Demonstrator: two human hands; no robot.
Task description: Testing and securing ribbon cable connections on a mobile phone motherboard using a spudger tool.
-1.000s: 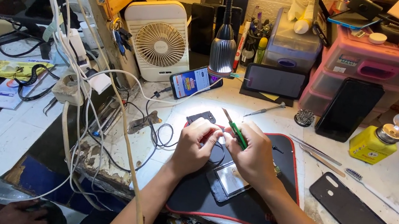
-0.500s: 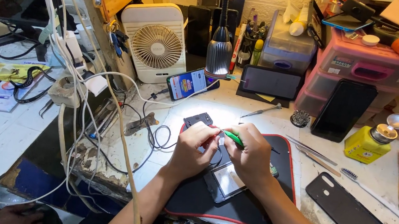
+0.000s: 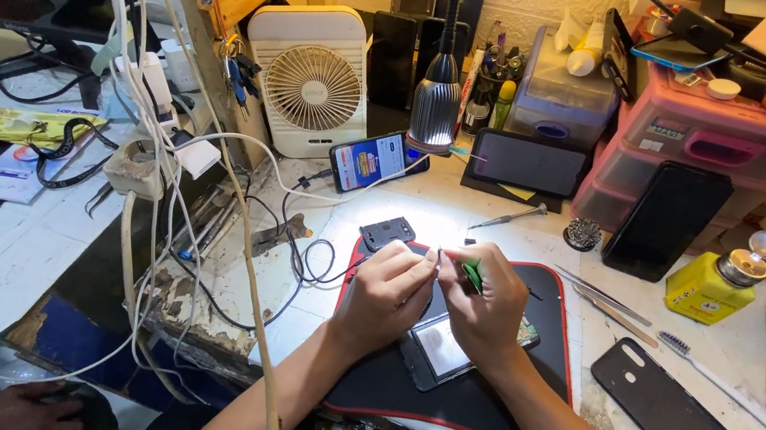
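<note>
My left hand [image 3: 387, 291] and my right hand [image 3: 488, 310] meet above an opened phone [image 3: 442, 350] that lies on a black work mat with a red edge [image 3: 474, 416]. A green-handled screwdriver [image 3: 473, 275] is gripped in my right hand. The fingertips of my left hand pinch its thin metal tip [image 3: 438, 257]. Whether a small part sits between those fingers is too small to tell. A small black phone part [image 3: 387, 232] lies at the mat's far left corner.
A white fan [image 3: 314, 83], a lamp [image 3: 436, 102], a lit phone [image 3: 376, 158] and pink drawers [image 3: 707, 142] stand behind. A black back cover [image 3: 675, 426], tweezers [image 3: 608, 299] and a yellow bottle [image 3: 714, 285] lie right. Tangled cables [image 3: 168, 163] hang left. Another person's hand [image 3: 31, 405] shows at the bottom left.
The screwdriver stuck up and to the left from my right hand; now it is drawn in between both hands, with the left fingers on its tip. The hands have closed together.
</note>
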